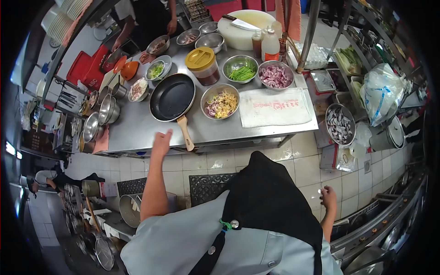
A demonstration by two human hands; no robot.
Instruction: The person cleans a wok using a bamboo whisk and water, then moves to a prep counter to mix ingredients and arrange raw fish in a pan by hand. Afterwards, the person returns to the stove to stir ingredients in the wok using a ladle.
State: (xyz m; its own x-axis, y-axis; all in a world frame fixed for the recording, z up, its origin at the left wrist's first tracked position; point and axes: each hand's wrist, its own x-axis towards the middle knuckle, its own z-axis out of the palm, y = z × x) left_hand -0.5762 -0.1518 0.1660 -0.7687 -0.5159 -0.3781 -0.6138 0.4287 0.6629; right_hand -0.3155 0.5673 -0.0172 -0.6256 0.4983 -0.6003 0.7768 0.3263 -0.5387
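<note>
My left hand (162, 144) hangs just off the front edge of the steel table, fingers apart and nothing in them. Closest to it is a black frying pan (173, 97), its wooden handle (185, 133) sticking out over the edge. Low on the right, away from the table, my right hand (328, 198) is curled closed. A small whitish spot shows at its fingertips, too small to name. Right of the pan stands a metal bowl of mixed chopped food (222, 102), with a yellow-lidded tub (201, 65) behind it.
Bowls of chopped greens (242, 72) and purple onion (276, 75) stand behind a white cloth (275, 108). A knife (243, 23) rests on a round cutting board (229, 39). Another person's hand (172, 26) shows across the table. Stove burners (376, 231) line the lower right.
</note>
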